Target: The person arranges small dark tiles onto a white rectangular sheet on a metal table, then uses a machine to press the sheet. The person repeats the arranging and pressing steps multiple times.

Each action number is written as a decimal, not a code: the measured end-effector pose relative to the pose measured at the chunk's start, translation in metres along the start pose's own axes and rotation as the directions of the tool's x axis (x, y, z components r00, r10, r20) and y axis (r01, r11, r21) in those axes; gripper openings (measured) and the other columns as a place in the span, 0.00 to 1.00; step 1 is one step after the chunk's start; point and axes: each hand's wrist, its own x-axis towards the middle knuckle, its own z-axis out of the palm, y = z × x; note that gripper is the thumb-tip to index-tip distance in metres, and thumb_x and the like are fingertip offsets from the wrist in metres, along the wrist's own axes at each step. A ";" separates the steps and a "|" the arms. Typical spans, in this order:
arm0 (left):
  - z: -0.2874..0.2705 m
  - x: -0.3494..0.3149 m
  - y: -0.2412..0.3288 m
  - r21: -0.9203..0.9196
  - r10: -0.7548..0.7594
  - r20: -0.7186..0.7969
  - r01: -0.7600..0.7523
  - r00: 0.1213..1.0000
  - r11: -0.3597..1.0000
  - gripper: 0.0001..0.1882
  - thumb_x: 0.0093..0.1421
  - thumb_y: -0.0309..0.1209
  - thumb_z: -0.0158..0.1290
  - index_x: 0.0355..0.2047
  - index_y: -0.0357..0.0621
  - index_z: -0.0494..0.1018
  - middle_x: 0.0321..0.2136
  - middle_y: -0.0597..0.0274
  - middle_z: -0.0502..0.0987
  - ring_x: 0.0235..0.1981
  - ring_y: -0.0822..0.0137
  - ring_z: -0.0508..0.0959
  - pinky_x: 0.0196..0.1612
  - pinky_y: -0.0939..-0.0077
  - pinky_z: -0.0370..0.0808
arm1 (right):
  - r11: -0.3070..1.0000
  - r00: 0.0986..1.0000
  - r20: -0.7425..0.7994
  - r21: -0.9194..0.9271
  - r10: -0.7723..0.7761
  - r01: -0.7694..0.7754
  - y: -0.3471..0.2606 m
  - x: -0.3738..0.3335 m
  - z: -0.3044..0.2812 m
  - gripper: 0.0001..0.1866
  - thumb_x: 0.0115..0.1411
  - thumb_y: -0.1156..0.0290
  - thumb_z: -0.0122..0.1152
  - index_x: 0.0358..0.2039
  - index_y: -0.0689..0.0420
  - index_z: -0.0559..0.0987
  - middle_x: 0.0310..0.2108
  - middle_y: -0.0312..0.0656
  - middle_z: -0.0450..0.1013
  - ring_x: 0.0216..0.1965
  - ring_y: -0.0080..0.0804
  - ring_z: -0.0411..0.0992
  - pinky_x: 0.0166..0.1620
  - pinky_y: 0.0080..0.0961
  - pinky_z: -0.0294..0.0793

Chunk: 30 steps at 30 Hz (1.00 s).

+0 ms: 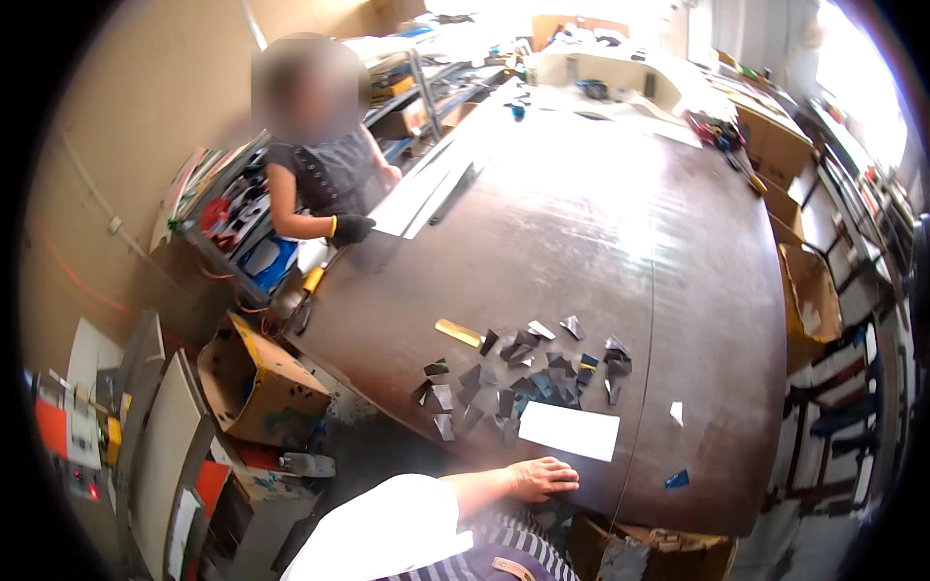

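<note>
My left hand rests palm down at the near edge of the brown table, its fingers stretched out and holding nothing. Its white-sleeved forearm enters from the lower left. Just beyond the fingers lies a white rectangular sheet. Past it and to its left are scattered many small dark cut pieces, some folded or curled. A yellow strip lies at the far side of these pieces. To the right are a small white scrap and a small blue packet-like piece. My right hand does not show.
Across the brown table, a person with a black glove stands at the left by long white strips. A yellow-handled tool lies on the left edge. Cardboard boxes stand on the floor; shelves and a right-hand rack flank the table.
</note>
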 end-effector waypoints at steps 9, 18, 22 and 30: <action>-0.008 0.002 0.009 -0.041 -0.058 0.016 0.059 0.998 0.997 0.41 0.47 0.31 0.60 0.64 0.47 0.62 0.61 0.59 0.63 0.64 0.60 0.62 0.64 0.63 0.60 | 0.995 0.904 0.420 -0.092 0.080 -0.046 0.021 -0.057 0.040 0.18 0.62 0.68 0.59 0.52 0.59 0.74 0.31 0.42 0.75 0.25 0.27 0.71 0.27 0.25 0.73; -0.013 -0.003 0.012 -0.003 -0.010 -0.047 0.010 0.999 1.000 0.41 0.47 0.32 0.62 0.63 0.48 0.62 0.60 0.59 0.64 0.62 0.60 0.64 0.63 0.62 0.62 | 0.975 0.796 0.574 -0.207 0.192 -0.086 0.084 -0.131 -0.003 0.18 0.62 0.66 0.62 0.50 0.59 0.76 0.31 0.41 0.76 0.27 0.26 0.72 0.30 0.24 0.75; -0.011 -0.008 0.009 0.013 0.007 -0.088 -0.006 0.996 1.000 0.42 0.44 0.33 0.64 0.62 0.46 0.64 0.59 0.56 0.64 0.63 0.58 0.63 0.64 0.63 0.61 | 0.937 0.703 0.642 -0.333 0.305 -0.103 0.147 -0.196 -0.047 0.18 0.62 0.65 0.63 0.50 0.59 0.77 0.31 0.40 0.76 0.28 0.26 0.73 0.32 0.23 0.76; -0.041 0.019 0.033 -0.013 -0.026 -0.091 0.025 0.995 1.000 0.30 0.46 0.37 0.65 0.51 0.46 0.73 0.52 0.54 0.73 0.55 0.52 0.71 0.57 0.57 0.69 | 0.966 0.759 0.597 -0.181 0.259 -0.187 0.252 -0.322 -0.157 0.11 0.58 0.72 0.59 0.38 0.66 0.79 0.20 0.39 0.73 0.21 0.25 0.71 0.25 0.28 0.72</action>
